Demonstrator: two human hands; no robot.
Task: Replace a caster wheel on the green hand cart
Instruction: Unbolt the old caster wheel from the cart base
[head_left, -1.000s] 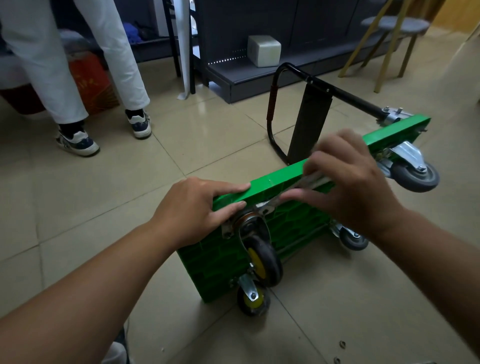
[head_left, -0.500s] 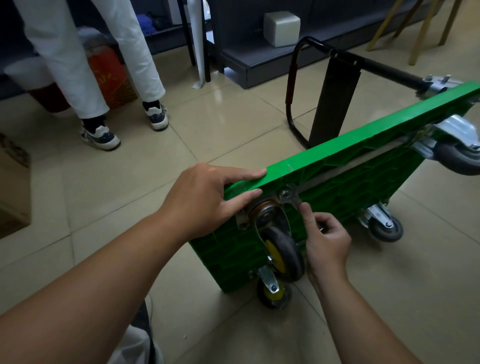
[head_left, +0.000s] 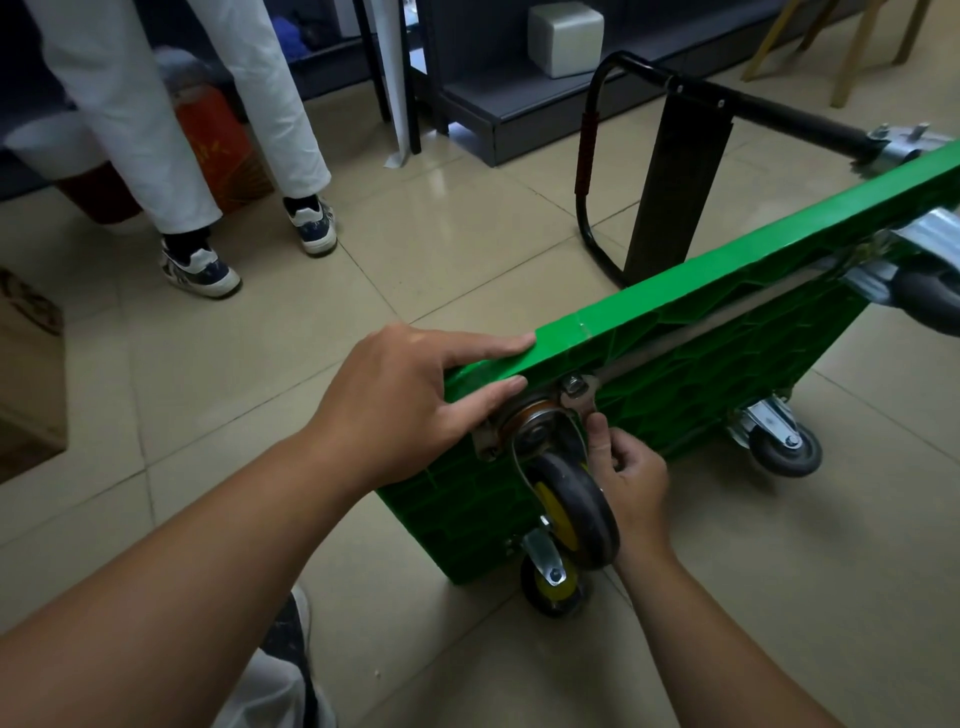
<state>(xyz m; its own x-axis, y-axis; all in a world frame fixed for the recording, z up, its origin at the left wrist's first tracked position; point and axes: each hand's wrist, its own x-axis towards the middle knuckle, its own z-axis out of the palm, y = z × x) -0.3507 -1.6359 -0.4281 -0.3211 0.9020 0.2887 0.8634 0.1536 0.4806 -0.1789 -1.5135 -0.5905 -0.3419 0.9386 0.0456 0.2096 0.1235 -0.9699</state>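
The green hand cart (head_left: 691, 364) stands on its side on the tiled floor, underside facing me. My left hand (head_left: 410, 395) rests with straight fingers on the cart's top edge and on the mounting plate of the near caster. That caster (head_left: 571, 504) has a black tyre and yellow hub. My right hand (head_left: 631, 478) curls round the handle of a metal wrench (head_left: 579, 402) whose head sits on a nut at the plate's upper right corner. A second yellow-hub caster (head_left: 553, 584) touches the floor below.
Two grey casters (head_left: 784, 441) (head_left: 930, 306) sit on the cart's far end. Its black folding handle (head_left: 670, 171) lies behind. A person in white trousers (head_left: 171, 130) stands at the back left. A cardboard box (head_left: 28, 379) is at the left, dark shelving (head_left: 493, 98) behind.
My right hand came off the cart's top edge and dropped below it to the wrench beside the near caster. The view shifted closer. My left hand stayed on the edge.
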